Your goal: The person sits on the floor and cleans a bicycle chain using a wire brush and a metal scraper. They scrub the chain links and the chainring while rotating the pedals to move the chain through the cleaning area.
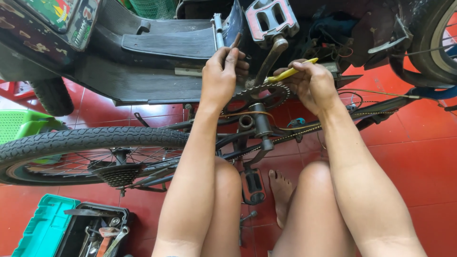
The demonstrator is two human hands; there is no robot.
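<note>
We see one head-worn view. It looks steeply down and forward, close over our knees (pixel 266 190) and the bicycle (pixel 257 123).

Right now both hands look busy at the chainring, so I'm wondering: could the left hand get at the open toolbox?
Probably yes. The left hand is up by the chainring; the toolbox sits open on the floor at the left, with only the rear wheel between.

We see an open green toolbox (pixel 45 228) bottom left, a green basket (pixel 21 124) beyond the rear tyre (pixel 90 139), red floor tiles (pixel 423 157).
</note>
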